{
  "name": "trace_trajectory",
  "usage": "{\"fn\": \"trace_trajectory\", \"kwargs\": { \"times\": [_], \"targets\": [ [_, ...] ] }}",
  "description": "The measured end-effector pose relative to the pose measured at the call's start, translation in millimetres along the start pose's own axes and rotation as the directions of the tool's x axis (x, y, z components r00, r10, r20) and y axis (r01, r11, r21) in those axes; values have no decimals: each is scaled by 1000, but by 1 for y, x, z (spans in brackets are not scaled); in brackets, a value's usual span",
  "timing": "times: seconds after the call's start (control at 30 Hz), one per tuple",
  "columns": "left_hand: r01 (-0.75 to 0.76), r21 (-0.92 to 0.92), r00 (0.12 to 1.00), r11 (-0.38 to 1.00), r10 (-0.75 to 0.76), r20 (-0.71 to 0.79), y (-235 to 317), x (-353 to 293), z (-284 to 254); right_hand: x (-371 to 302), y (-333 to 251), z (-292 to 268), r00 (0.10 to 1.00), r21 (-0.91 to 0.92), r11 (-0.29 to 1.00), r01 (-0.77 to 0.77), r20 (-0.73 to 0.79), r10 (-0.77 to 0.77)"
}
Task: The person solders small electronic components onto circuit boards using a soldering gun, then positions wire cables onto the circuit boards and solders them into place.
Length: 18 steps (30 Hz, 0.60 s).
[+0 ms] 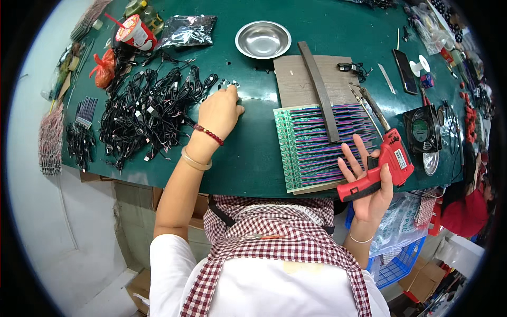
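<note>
My left hand [219, 110] reaches over the green bench with its fingertips down at a few small black and silver connector pieces [229, 83]. Its thumb stands apart from the bent fingers, and I see nothing held. My right hand [369, 182] holds a red soldering gun [393, 161] with a black grip; the thumb hooks round it while the other fingers stretch out. Left of that hand, a green circuit-board panel [288, 153] carries rows of purple, red and blue wires. A grey bar [319, 92] lies across the panel and the brown board [290, 79] behind it.
A heap of black cables [148, 113] spreads left of my left hand. Farther back stand a steel bowl [263, 39], a silvery bag [188, 30] and a red-and-white cup [136, 34]. A small fan [421, 128], a phone [405, 71] and a white spool [420, 65] are at the right.
</note>
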<state>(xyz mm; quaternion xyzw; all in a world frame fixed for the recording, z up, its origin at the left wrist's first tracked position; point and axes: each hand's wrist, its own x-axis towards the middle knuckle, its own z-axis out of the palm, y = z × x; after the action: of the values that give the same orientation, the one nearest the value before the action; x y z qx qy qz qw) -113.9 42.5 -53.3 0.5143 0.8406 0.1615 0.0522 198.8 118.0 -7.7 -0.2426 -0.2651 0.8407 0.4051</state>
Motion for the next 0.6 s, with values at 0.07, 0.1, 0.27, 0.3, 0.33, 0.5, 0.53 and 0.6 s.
{"fn": "trace_trajectory", "kwargs": {
  "times": [0.07, 0.1, 0.27, 0.3, 0.33, 0.5, 0.53, 0.6],
  "targets": [
    [-31, 5, 997, 1000, 31, 73, -2, -2, 8, -4, -4, 0, 1000, -2, 1000, 11, -14, -11],
    [-54, 14, 997, 998, 53, 59, -3, -3, 9, -8, -6, 0, 998, -46, 998, 36, -42, -38],
    [-166, -130, 985, 978, 158, -64, 19, -15, -9, -21, -8, 6, 994, -213, 971, 107, 23, -104],
    [15, -566, 980, 824, 99, 171, 37, -21, -17, -22, -3, 17, 989, -317, 944, 91, -81, -122],
    [290, -820, 906, 493, 135, 402, 53, -31, -25, -22, 3, 21, 992, -328, 944, 42, -95, -77],
    [517, -855, 821, -38, 304, 483, 106, -80, -18, -24, 28, 36, 987, -448, 890, -82, -158, 11],
    [515, -854, 833, -71, 279, 478, 111, -84, -15, -25, 29, 38, 989, -491, 867, -88, -146, 18],
    [523, -844, 834, -118, 274, 479, 111, -85, -12, -24, 16, 39, 989, -477, 877, -61, -146, -11]
  ]
}}
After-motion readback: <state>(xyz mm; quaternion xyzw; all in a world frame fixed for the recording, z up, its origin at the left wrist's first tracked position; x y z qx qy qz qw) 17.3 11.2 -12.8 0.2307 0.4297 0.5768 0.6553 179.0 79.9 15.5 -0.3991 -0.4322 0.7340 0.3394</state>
